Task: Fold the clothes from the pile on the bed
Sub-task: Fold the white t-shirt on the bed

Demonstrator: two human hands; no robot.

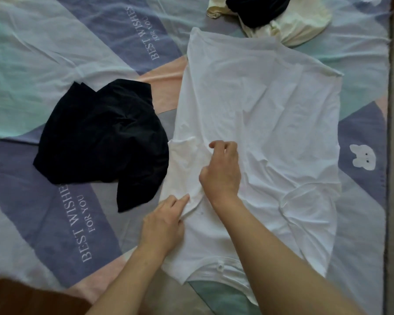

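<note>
Both hands are laid on a white shirt (pixel 259 114) on the bed (pixel 32 53): left hand (pixel 163 223) pinching a fold, right hand (pixel 222 171) loosely curled.

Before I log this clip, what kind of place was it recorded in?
Most likely a bedroom: a patterned bed sheet printed "BEST WISHES FOR YOU" fills the view, a white T-shirt is spread on it, and a black garment and a small clothes pile lie nearby.
</note>
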